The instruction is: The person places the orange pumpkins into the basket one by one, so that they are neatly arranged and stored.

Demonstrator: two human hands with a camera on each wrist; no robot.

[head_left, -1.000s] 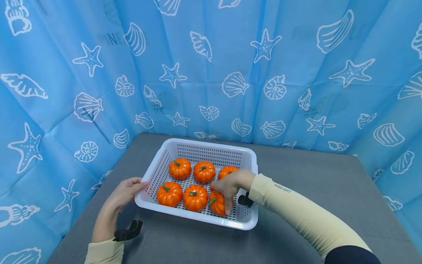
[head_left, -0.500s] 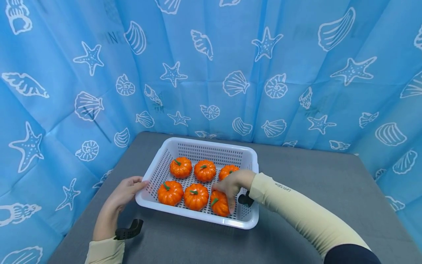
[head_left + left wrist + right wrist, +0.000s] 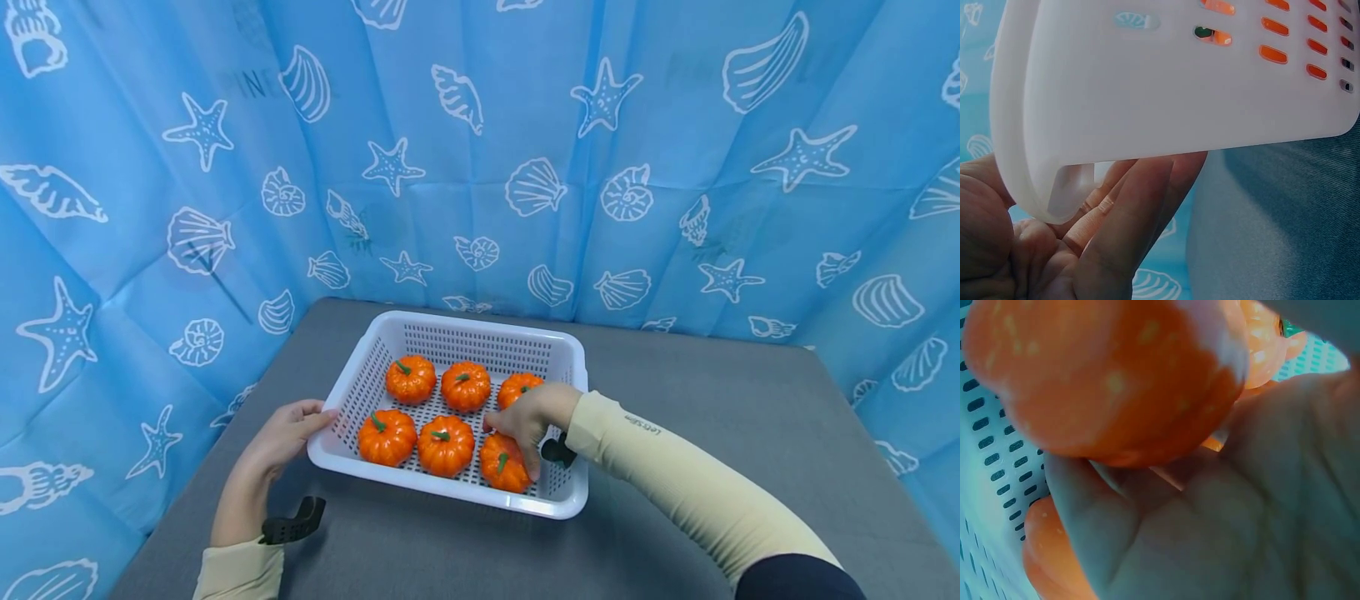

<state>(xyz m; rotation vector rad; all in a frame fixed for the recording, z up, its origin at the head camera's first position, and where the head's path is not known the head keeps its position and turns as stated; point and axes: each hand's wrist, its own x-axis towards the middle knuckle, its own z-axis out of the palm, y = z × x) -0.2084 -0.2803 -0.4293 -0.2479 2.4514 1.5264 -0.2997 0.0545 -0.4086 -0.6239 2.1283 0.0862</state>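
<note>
A white plastic basket (image 3: 480,499) with slotted walls holds several orange toy pumpkins with green stems, in two rows. My left hand (image 3: 288,437) holds the basket's left end; in the left wrist view its fingers (image 3: 1125,219) curl under the rim. Inside the basket's near right corner, my right hand (image 3: 527,422) grips the front-right pumpkin (image 3: 504,463), whose stem points toward the front. That pumpkin (image 3: 1116,381) fills the top of the right wrist view, against the curled fingers. The back-right pumpkin (image 3: 517,388) is partly hidden behind the hand.
Beside the held one sits the front-middle pumpkin (image 3: 446,447), with the front-left pumpkin (image 3: 387,437) further left. Behind them are two more, a back-middle pumpkin (image 3: 466,387) and a back-left pumpkin (image 3: 410,379). A blue shell-print curtain (image 3: 480,167) borders the grey table (image 3: 712,400).
The front-right pumpkin has turned under my right hand; its stem has swung from the left side to the front and it sits slightly further right. My left hand stays in place.
</note>
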